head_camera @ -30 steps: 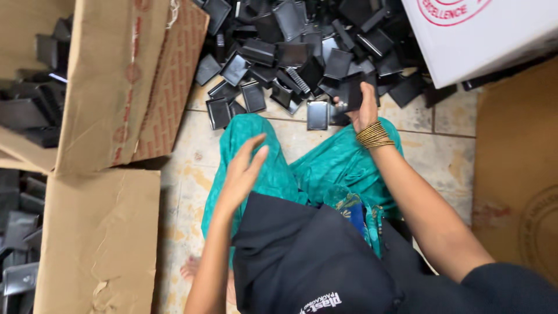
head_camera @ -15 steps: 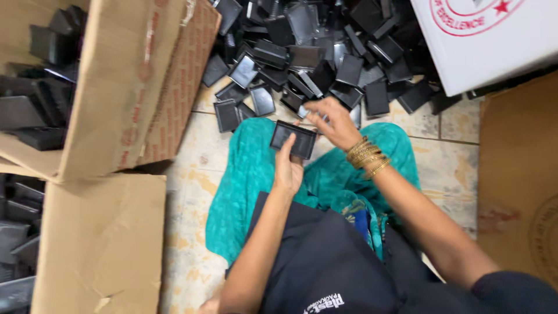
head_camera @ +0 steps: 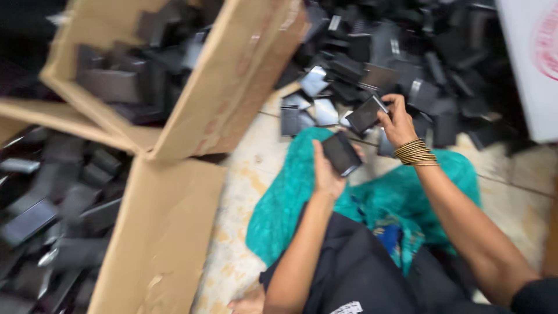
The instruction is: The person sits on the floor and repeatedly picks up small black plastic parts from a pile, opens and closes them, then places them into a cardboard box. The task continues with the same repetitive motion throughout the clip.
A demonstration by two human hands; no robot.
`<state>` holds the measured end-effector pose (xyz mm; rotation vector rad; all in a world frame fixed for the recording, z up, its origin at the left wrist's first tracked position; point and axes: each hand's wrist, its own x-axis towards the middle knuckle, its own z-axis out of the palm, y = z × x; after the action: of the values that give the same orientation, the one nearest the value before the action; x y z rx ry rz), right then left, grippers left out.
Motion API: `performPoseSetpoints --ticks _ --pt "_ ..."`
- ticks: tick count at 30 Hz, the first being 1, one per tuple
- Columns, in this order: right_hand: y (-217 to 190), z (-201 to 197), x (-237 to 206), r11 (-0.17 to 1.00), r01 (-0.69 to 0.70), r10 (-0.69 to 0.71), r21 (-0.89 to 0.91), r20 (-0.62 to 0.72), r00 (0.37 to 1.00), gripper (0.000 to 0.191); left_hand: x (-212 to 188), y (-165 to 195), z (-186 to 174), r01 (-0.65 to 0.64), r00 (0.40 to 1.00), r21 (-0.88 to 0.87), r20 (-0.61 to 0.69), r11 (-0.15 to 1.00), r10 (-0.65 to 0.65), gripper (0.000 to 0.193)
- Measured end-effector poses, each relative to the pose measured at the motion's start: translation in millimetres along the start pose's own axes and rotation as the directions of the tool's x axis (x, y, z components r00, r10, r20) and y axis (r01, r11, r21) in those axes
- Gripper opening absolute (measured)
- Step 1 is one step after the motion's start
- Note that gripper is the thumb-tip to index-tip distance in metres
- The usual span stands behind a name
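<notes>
My left hand (head_camera: pixel 327 172) holds a flat black rectangular piece (head_camera: pixel 342 153) above my teal-clad knee (head_camera: pixel 302 197). My right hand (head_camera: pixel 398 121), with gold bangles (head_camera: pixel 415 152) at the wrist, grips a second black rectangular piece (head_camera: pixel 365 114) just up and to the right of the first. The two pieces are apart. Beyond both hands lies a large heap of similar black pieces (head_camera: pixel 401 52) on the tiled floor. The picture is motion-blurred.
A tilted open cardboard box (head_camera: pixel 192 87) at the left holds more black pieces, with a cardboard flap (head_camera: pixel 157 238) below it. More black pieces (head_camera: pixel 46 203) lie at the far left. A white carton (head_camera: pixel 532 64) stands at the upper right. Beige floor tiles (head_camera: pixel 244 180) show between box and knee.
The right hand picked a black piece from the heap and brought it to the left hand. The two pieces are now separated, one in each hand. The view swung left.
</notes>
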<state>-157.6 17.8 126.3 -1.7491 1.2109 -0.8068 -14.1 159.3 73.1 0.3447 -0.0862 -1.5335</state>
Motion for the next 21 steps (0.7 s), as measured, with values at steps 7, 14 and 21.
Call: performPoseSetpoints --ticks 7,14,21 --pt "21.0 -136.9 -84.1 0.971 -0.200 0.222 -0.131 0.182 0.958 0.023 -7.8 9.7 17.4 0.123 0.992 0.037 -0.030 0.992 -0.122 0.072" --pt "55.8 -128.2 -159.6 0.581 -0.083 -0.018 -0.809 -0.115 0.993 0.046 -9.8 -4.9 -3.9 0.149 0.986 0.158 0.050 0.976 -0.159 0.068" --pt "92.8 -100.7 -172.0 0.191 -0.094 0.029 -0.977 -0.090 0.995 0.088 17.4 -44.6 -34.1 -0.744 0.650 0.569 0.738 0.351 0.181 0.091"
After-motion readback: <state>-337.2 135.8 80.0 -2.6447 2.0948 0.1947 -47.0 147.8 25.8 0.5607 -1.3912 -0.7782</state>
